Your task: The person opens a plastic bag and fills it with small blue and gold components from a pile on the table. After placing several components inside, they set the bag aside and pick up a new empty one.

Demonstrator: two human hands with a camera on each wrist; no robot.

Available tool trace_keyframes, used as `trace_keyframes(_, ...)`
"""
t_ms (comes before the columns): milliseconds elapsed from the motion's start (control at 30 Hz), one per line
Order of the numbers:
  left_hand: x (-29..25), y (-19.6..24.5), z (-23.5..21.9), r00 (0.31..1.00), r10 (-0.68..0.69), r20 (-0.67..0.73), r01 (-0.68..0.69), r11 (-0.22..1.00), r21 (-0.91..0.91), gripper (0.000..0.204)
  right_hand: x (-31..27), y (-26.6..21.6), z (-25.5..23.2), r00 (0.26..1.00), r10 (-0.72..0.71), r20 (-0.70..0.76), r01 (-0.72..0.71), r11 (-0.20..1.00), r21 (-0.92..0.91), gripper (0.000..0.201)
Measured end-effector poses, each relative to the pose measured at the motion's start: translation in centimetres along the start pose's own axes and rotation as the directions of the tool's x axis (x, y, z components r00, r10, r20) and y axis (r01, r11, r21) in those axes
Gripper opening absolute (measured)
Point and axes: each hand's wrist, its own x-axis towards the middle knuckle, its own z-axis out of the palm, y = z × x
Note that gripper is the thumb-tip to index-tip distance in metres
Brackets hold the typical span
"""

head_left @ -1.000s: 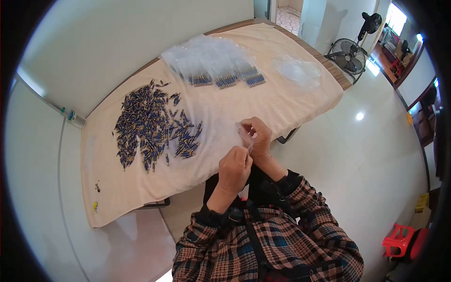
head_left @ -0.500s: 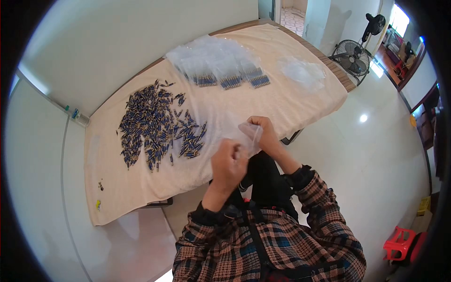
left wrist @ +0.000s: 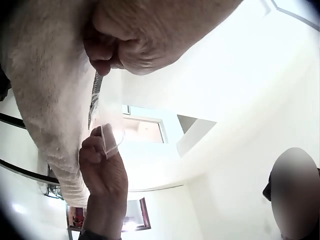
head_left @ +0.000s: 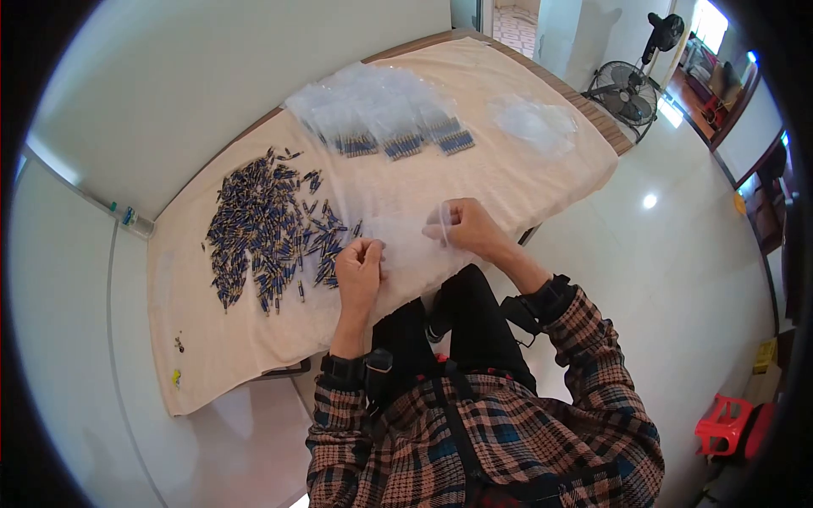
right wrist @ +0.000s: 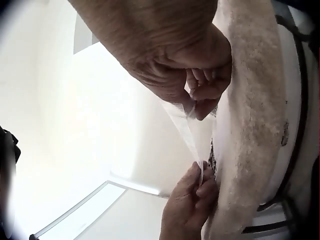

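Observation:
A clear plastic bag [head_left: 405, 244] is stretched between both hands, low over the cloth at the table's front. My left hand [head_left: 359, 273] pinches one end of it between thumb and fingers, beside the right fringe of a loose heap of small dark-blue cylinders with brass-coloured ends [head_left: 258, 224]. The opposite end is pinched by my right hand [head_left: 470, 227], further right. In the right wrist view the bag [right wrist: 184, 129] runs taut as a thin film from one hand to the other. No cylinders show inside it.
Filled clear bags [head_left: 364, 110] with rows of the cylinders lie at the back. A stack of flat clear bags [head_left: 535, 127] sits at the back right. Beige cloth [head_left: 508, 190] covers the table. A yellow item [head_left: 176, 378] lies at the front left. A fan [head_left: 625, 91] stands beyond.
My hands have drawn apart: the left has moved left toward the heap, and the bag, bunched between them earlier, is now spread out. The head view has shifted slightly.

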Motion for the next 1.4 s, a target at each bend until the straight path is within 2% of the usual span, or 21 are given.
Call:
trace_keyframes(33,0.1,-0.2,0.0,1.000,-0.017,-0.021,0.017,1.000,-0.013,0.021,0.1,-0.1,-0.4,1.000,0.002,-0.002,-0.002,1.000,-0.001,0.015)
trace_keyframes(133,0.3,-0.1,0.3,0.998,-0.053,-0.038,0.055,0.996,0.065,0.021,0.3,-0.2,-1.4,0.984,0.016,-0.176,-0.037,0.993,-0.115,0.012)
trace_keyframes(267,0.6,0.4,0.7,0.994,-0.102,-0.044,0.107,0.985,0.134,0.020,1.3,1.4,-2.0,0.971,-0.125,-0.203,0.063,0.955,-0.290,0.014)
trace_keyframes(333,0.5,1.0,0.8,0.992,-0.120,-0.047,0.125,0.981,0.150,0.019,1.4,1.3,-2.3,0.970,-0.120,-0.211,0.054,0.954,-0.294,0.015)
trace_keyframes(467,-0.5,1.6,0.4,0.987,-0.116,-0.112,0.121,0.992,0.043,0.015,1.9,1.0,-3.1,0.963,-0.159,-0.216,0.077,0.935,-0.347,0.019)
trace_keyframes(567,-2.1,0.4,-1.8,0.961,0.223,-0.166,-0.168,0.940,0.296,0.018,2.4,1.6,-3.5,0.960,-0.227,-0.163,0.143,0.899,-0.414,0.020)
trace_keyframes(600,-2.7,0.4,-3.1,0.958,0.216,-0.189,-0.151,0.940,0.306,0.018,2.4,1.3,-3.9,0.970,-0.185,-0.158,0.100,0.896,-0.434,0.020)
trace_keyframes(633,-3.1,0.7,-4.8,0.958,0.226,-0.178,-0.134,0.898,0.419,0.019,2.4,1.2,-4.2,0.977,-0.142,-0.160,0.055,0.888,-0.457,0.020)
trace_keyframes(700,-3.4,1.2,-7.3,0.959,0.246,-0.139,-0.111,0.779,0.617,0.025,2.8,1.6,-4.4,0.979,-0.149,-0.140,0.063,0.870,-0.489,0.020)
trace_keyframes(733,-3.4,1.2,-7.9,0.958,0.246,-0.146,-0.107,0.781,0.616,0.025,3.0,1.7,-4.5,0.978,-0.159,-0.135,0.067,0.852,-0.520,0.019)
trace_keyframes(833,-3.2,1.5,-9.1,0.926,0.372,0.068,-0.272,0.532,0.802,0.035,3.3,1.5,-4.1,0.974,-0.189,-0.129,0.085,0.823,-0.562,0.018)
trace_keyframes(933,-2.5,1.5,-8.9,0.918,0.377,0.123,-0.310,0.490,0.815,0.037,3.3,1.3,-3.8,0.963,-0.228,-0.143,0.104,0.805,-0.584,0.018)
trace_keyframes(967,-2.3,1.6,-8.7,0.913,0.378,0.154,-0.331,0.466,0.820,0.038,3.3,1.2,-3.8,0.907,-0.398,-0.138,0.190,0.679,-0.710,0.018)
trace_keyframes(1033,-2.1,1.7,-8.7,0.910,0.384,0.155,-0.339,0.476,0.811,0.038,3.4,1.1,-3.8,0.724,-0.689,-0.038,0.280,0.343,-0.897,0.019)
trace_keyframes(1067,-2.0,1.6,-8.7,0.907,0.388,0.163,-0.350,0.481,0.804,0.038,3.4,1.1,-3.8,0.723,-0.690,-0.029,0.284,0.335,-0.898,0.019)
trace_keyframes(1167,-1.5,1.0,-9.0,0.911,0.384,0.152,-0.338,0.483,0.807,0.037,2.1,-2.5,-0.2,0.780,-0.616,-0.114,0.300,0.528,-0.794,0.021)
trace_keyframes(1200,-1.2,0.7,-9.1,0.915,0.376,0.146,-0.325,0.473,0.819,0.036,2.0,-2.6,1.2,0.780,-0.616,-0.108,0.304,0.525,-0.795,0.021)
trace_keyframes(1267,-0.7,0.2,-9.6,0.919,0.369,0.138,-0.311,0.463,0.830,0.035,1.8,-3.0,4.1,0.883,-0.459,0.093,0.410,0.662,-0.628,0.023)
trace_keyframes(1333,-0.4,-0.1,-10.3,0.920,0.391,0.032,-0.243,0.505,0.828,0.031,2.4,-2.2,7.1,0.879,-0.424,0.220,0.470,0.683,-0.560,0.024)
trace_keyframes(1367,-0.3,-0.2,-10.5,0.917,0.399,-0.022,-0.209,0.526,0.824,0.029,2.7,-2.0,8.6,0.878,-0.423,0.225,0.471,0.681,-0.561,0.024)
trace_keyframes(1400,-0.2,-0.4,-10.8,0.915,0.402,-0.027,-0.207,0.527,0.824,0.029,3.1,-1.8,10.1,0.848,-0.453,0.276,0.521,0.611,-0.596,0.026)
